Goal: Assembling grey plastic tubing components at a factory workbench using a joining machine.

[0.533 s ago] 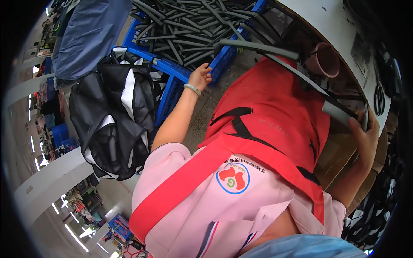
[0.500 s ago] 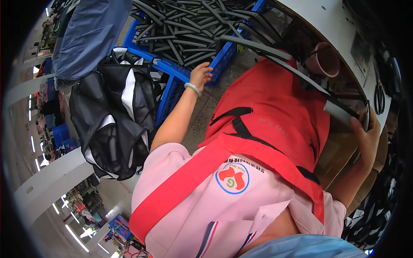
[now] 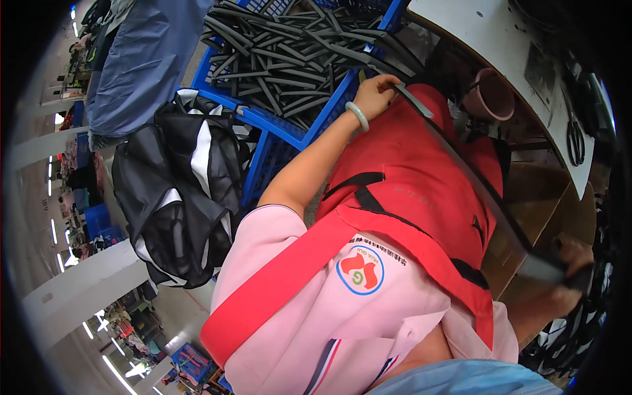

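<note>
A long dark strip (image 3: 484, 184) runs slantwise over the red apron (image 3: 408, 164) on my lap, with grey sleeve-like pieces on it near both hands. My left hand (image 3: 374, 97), wearing a pale bangle, pinches its far end beside a grey piece (image 3: 416, 102). At the lower right my right hand (image 3: 567, 273) is smeared by motion and closed round the strip's near end, next to another grey piece (image 3: 541, 268). Whether that hand also holds something else cannot be made out.
A blue crate (image 3: 322, 115) heaped with dark grey cut strips (image 3: 276, 59) stands ahead. Black and white fabric pieces (image 3: 178, 191) hang at left. On the right are a white table (image 3: 474, 26) with black scissors (image 3: 575, 141), a pink bin (image 3: 490, 95) and a cardboard box (image 3: 533, 217).
My left hand has moved right from beside the crate and taken hold of the strip's far end. My right hand has come down and nearer, drawing the strip across the apron.
</note>
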Action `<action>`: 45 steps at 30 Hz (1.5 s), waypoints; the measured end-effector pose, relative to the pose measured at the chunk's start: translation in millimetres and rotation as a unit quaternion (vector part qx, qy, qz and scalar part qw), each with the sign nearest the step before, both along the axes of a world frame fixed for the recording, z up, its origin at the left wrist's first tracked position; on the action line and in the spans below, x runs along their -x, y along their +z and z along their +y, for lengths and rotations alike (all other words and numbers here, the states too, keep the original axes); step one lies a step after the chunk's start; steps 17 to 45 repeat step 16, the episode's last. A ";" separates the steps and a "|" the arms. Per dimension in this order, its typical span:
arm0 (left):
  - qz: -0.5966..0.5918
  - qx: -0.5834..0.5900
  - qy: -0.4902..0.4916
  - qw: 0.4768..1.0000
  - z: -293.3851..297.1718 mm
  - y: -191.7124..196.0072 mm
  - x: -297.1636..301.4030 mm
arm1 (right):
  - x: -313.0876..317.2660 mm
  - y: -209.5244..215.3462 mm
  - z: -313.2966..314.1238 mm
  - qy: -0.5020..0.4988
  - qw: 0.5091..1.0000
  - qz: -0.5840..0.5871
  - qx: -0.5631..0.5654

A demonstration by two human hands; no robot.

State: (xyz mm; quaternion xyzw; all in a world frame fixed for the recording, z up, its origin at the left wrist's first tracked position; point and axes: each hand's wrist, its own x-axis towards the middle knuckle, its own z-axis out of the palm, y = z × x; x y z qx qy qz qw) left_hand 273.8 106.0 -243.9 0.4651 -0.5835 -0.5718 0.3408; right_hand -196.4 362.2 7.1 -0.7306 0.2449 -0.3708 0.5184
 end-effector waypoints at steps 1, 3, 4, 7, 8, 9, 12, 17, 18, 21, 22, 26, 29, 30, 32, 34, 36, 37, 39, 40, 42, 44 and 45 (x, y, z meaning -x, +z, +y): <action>-0.018 0.023 -0.004 1.000 6.9 13.0 -3.5 | -21.4 5.8 14.1 -0.144 0.989 0.027 -0.010; -0.141 0.105 -0.064 0.982 16.3 52.6 -5.6 | -60.1 24.2 31.2 -0.292 0.954 0.057 -0.017; -0.257 0.185 -0.117 0.941 20.1 70.9 -5.5 | -66.1 30.0 28.6 -0.314 0.936 0.146 -0.061; -0.235 0.294 -0.094 0.922 20.2 113.7 14.0 | -90.5 25.7 10.2 -0.352 0.891 0.266 -0.110; -0.163 0.331 -0.073 0.927 19.1 130.7 25.7 | -100.4 23.5 2.5 -0.373 0.869 0.301 -0.120; -0.117 0.309 -0.132 0.935 21.5 148.3 41.5 | -107.3 22.0 -3.7 -0.375 0.870 0.299 -0.118; 0.026 0.268 -0.334 0.903 50.4 178.5 101.7 | -114.0 25.1 -20.7 -0.383 0.838 0.385 -0.041; 0.032 0.009 -0.552 0.833 62.8 201.8 151.2 | -101.2 37.4 -35.2 -0.354 0.836 0.418 -0.023; 0.032 0.009 -0.552 0.833 62.8 201.8 151.2 | -101.2 37.4 -35.2 -0.354 0.836 0.418 -0.023; 0.032 0.009 -0.552 0.833 62.8 201.8 151.2 | -101.2 37.4 -35.2 -0.354 0.836 0.418 -0.023; 0.032 0.009 -0.552 0.833 62.8 201.8 151.2 | -101.2 37.4 -35.2 -0.354 0.836 0.418 -0.023; 0.032 0.009 -0.552 0.833 62.8 201.8 151.2 | -101.2 37.4 -35.2 -0.354 0.836 0.418 -0.023; 0.032 0.009 -0.552 0.833 62.8 201.8 151.2 | -101.2 37.4 -35.2 -0.354 0.836 0.418 -0.023; 0.032 0.009 -0.552 0.833 62.8 201.8 151.2 | -101.2 37.4 -35.2 -0.354 0.836 0.418 -0.023; 0.032 0.009 -0.552 0.833 62.8 201.8 151.2 | -101.2 37.4 -35.2 -0.354 0.836 0.418 -0.023; 0.032 0.009 -0.552 0.833 62.8 201.8 151.2 | -101.2 37.4 -35.2 -0.354 0.836 0.418 -0.023; 0.032 0.009 -0.552 0.833 62.8 201.8 151.2 | -101.2 37.4 -35.2 -0.354 0.836 0.418 -0.023; 0.032 0.009 -0.552 0.833 62.8 201.8 151.2 | -101.2 37.4 -35.2 -0.354 0.836 0.418 -0.023; 0.032 0.009 -0.552 0.833 62.8 201.8 151.2 | -101.2 37.4 -35.2 -0.354 0.836 0.418 -0.023; 0.032 0.009 -0.552 0.833 62.8 201.8 151.2 | -101.2 37.4 -35.2 -0.354 0.836 0.418 -0.023; 0.032 0.009 -0.552 0.833 62.8 201.8 151.2 | -101.2 37.4 -35.2 -0.354 0.836 0.418 -0.023; 0.032 0.009 -0.552 0.833 62.8 201.8 151.2 | -101.2 37.4 -35.2 -0.354 0.836 0.418 -0.023; 0.032 0.009 -0.552 0.833 62.8 201.8 151.2 | -101.2 37.4 -35.2 -0.354 0.836 0.418 -0.023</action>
